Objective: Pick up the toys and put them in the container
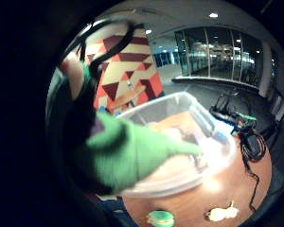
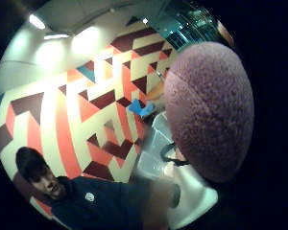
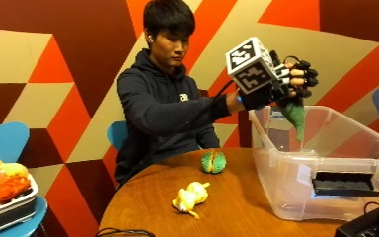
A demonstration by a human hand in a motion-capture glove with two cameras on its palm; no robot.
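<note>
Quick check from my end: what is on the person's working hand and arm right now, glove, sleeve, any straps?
The right hand wears a black glove with chunky black segments along the fingers and small white plastic parts near the knuckles. The arm behind it is in the long sleeve of a dark navy hooded sweatshirt with a small pale logo on the chest. In the little finger side palm view, black straps loop at the hand's edge.

An office or campus common area: behind the gloved fingers (image 3: 302, 79) runs a wall (image 3: 58, 64) painted in bold geometric blocks; beyond them, glass partitions (image 1: 213, 52), recessed ceiling lights (image 1: 213, 15), blue chairs (image 3: 2, 143), a round wooden table (image 3: 229, 207).
</note>
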